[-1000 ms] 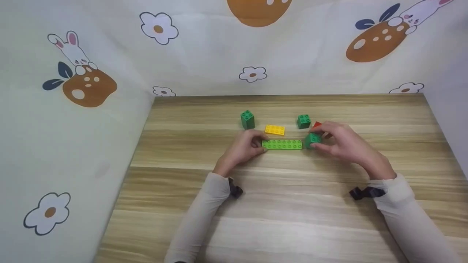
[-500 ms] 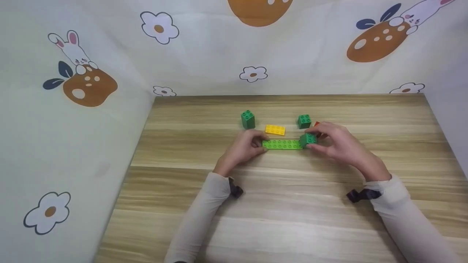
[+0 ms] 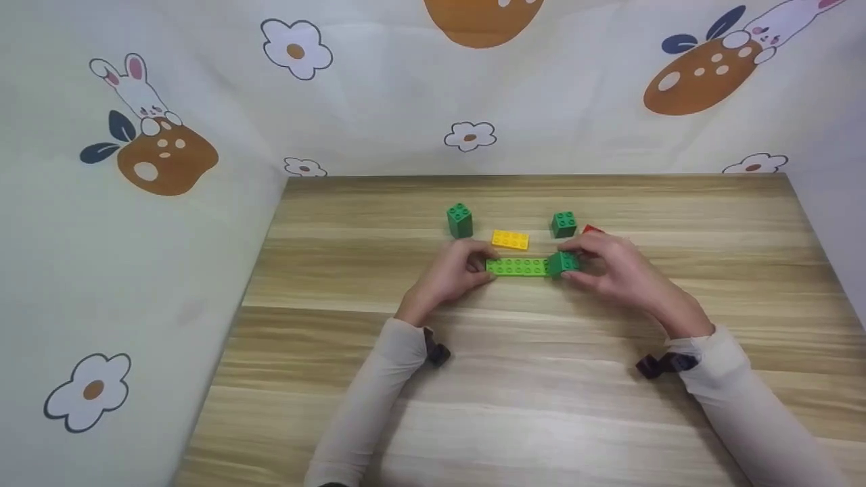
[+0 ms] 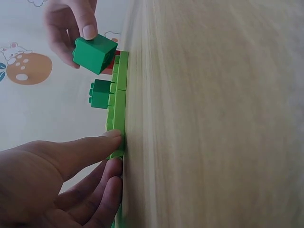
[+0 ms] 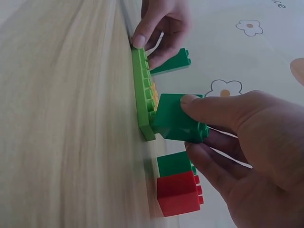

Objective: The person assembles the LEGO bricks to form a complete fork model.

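A long light green studded building-block plate [image 3: 517,267] lies flat on the table. My left hand [image 3: 454,274] grips its left end between thumb and fingers. In my right hand [image 3: 626,281] a dark green block [image 5: 175,118] is pinched, studs facing up and slightly tilted. It hangs close over the plate's right end; in the left wrist view it shows a gap above the studs. Behind the plate lie a flat yellow block [image 3: 510,239] and a second dark green block [image 3: 563,224]. A red block [image 5: 179,194] is partly hidden by my right hand in the head view.
A tall dark green block [image 3: 459,221] stands at the back left, beyond my left hand. The wood-grain table [image 3: 528,392] ends at a patterned cloth wall [image 3: 379,101] behind and at the left.
My right hand has moved left with the dark green block, from beside the plate to over its right end. The left hand keeps its hold on the plate.
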Demonstrator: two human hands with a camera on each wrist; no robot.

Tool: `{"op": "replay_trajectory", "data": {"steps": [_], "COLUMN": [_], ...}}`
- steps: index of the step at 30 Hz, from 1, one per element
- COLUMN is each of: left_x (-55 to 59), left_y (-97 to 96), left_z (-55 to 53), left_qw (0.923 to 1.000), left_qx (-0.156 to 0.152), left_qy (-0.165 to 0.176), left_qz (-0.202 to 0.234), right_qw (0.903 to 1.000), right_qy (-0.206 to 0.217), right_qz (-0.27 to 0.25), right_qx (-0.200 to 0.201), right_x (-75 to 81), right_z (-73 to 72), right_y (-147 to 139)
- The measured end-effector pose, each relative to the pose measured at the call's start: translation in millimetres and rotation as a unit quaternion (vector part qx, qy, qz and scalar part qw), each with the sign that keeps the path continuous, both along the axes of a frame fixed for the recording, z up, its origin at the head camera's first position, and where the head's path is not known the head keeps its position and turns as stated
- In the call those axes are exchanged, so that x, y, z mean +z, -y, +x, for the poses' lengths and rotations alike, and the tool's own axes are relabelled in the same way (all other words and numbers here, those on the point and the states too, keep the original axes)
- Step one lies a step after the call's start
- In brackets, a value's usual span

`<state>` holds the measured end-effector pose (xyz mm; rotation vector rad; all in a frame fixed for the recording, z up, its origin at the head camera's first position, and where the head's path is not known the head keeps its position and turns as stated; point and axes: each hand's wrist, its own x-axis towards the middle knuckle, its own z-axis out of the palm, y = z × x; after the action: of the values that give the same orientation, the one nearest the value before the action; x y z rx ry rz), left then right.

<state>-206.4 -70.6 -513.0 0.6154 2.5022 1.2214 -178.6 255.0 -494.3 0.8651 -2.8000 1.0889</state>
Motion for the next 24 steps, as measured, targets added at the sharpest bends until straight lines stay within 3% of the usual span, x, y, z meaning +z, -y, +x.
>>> {"op": "replay_trajectory", "data": {"steps": [7, 24], "left_x": [-0.2, -0.7], "left_y": [-0.2, -0.1], "left_z": [0.3, 1.5], "left_qw": [1.0, 0.9999], "left_qx": [-0.001, 0.003], "left_qy": [0.0, -0.005], "left_qz": [0.001, -0.008], "right_qw": [0.9996, 0.999], "right_qy": [0.022, 0.019], "right_qz": [0.003, -0.025], "right_qx": [-0.014, -0.032], "right_x": [-3.2, -13.3], "right_z": [0.9, 3.3], "right_y": [4.1, 14.4]}}
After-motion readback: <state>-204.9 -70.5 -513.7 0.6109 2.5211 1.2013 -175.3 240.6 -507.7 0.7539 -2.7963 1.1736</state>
